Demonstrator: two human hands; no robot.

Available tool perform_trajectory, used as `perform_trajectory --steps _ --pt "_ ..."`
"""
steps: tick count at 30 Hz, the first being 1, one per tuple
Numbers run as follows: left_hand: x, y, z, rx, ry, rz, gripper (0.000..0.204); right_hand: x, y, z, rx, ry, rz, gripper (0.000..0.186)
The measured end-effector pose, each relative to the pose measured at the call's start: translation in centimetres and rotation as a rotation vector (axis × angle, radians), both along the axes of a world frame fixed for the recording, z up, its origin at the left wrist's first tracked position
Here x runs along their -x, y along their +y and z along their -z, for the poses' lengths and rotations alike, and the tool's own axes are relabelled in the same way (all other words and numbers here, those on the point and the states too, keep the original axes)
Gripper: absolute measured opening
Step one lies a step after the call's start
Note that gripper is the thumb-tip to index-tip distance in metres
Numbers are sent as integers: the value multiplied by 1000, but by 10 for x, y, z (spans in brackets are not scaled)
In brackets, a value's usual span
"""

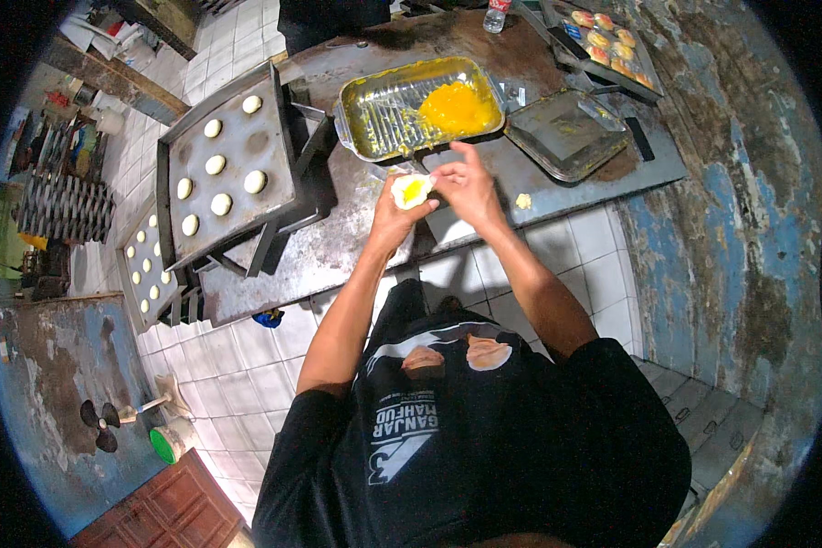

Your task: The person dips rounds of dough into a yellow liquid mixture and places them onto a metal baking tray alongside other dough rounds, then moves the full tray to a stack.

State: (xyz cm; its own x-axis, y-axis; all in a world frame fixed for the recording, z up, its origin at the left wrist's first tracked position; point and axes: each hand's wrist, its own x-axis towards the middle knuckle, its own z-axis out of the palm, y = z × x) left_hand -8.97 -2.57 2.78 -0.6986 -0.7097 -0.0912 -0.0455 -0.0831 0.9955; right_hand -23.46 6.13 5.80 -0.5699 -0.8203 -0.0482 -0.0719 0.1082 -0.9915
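Note:
My left hand (392,219) cradles a white dough piece (404,197) with bright yellow filling in its middle. My right hand (468,190) is at that piece's right edge, pinching it, with a finger raised. Just beyond my hands sits a metal roasting pan (363,137) with a mass of yellow filling (458,110) on its right side and smears across the rest. A dark flat tray (562,142) lies right of the pan, and a small pale scrap (523,201) lies on the metal table (320,256) near my right hand.
Baking trays (247,155) with several dough rounds stand at left, one on a rack and one lower (142,283). A tray of golden buns (607,46) is at back right, beside a bottle (497,14). A small fan (100,425) and a bucket (171,441) are at lower left.

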Motion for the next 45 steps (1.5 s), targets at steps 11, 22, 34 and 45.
perform_trajectory --steps 11,22,34,45 --pt "-30 56 -60 -252 35 50 34 -41 75 -30 161 336 -199 58" --pt "-21 62 -89 382 75 -45 38 -31 49 -11 404 -482 -10 73" --pt "-62 49 -102 438 -122 46 45 -30 49 -42 388 -235 -253 68" --pt "-57 61 -119 318 -258 99 42 -30 62 -77 507 -247 -315 64"
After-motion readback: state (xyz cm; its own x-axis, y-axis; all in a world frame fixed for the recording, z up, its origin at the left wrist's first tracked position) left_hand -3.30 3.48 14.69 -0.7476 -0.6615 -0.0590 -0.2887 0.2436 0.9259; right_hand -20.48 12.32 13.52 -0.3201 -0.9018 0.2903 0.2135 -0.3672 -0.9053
